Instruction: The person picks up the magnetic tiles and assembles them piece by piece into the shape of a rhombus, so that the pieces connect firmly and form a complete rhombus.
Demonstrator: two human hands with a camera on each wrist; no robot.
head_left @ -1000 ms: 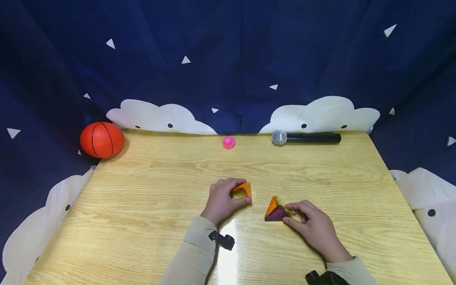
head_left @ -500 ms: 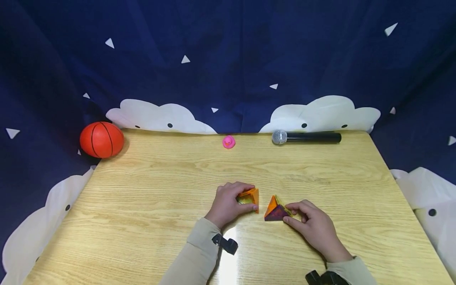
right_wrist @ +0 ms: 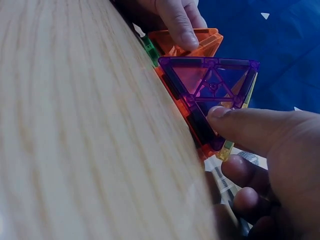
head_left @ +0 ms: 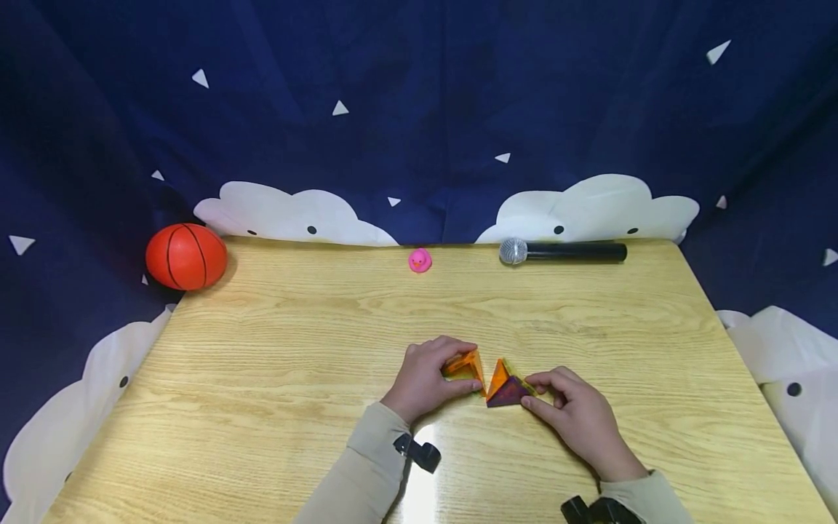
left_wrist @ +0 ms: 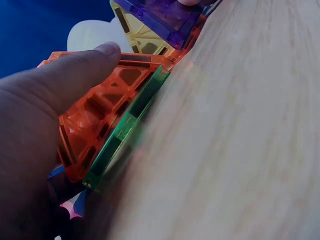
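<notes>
Two small builds of see-through magnetic tiles stand on the table close together. My left hand (head_left: pixel 428 377) grips the left build, which has orange tiles (left_wrist: pixel 102 97) and a green tile (left_wrist: pixel 127 127) along its base. Its thumb lies on an orange tile in the left wrist view. My right hand (head_left: pixel 576 415) pinches the other build, a pyramid with a purple triangle (right_wrist: pixel 212 82), an orange face (head_left: pixel 499 376) and a yellow face (left_wrist: pixel 137 30). In the head view their near corners all but meet; whether they touch I cannot tell.
On the wooden table (head_left: pixel 294 313), a pink rubber duck (head_left: pixel 420 260) and a black microphone (head_left: pixel 569 252) lie along the back edge. An orange-red ball (head_left: pixel 186 256) sits at the back left corner. Behind hangs a dark blue curtain (head_left: pixel 419 87) with white clouds.
My left hand has moved right and slightly toward me with its tile build, closing the gap to the pyramid. My right hand and the pyramid have stayed nearly still.
</notes>
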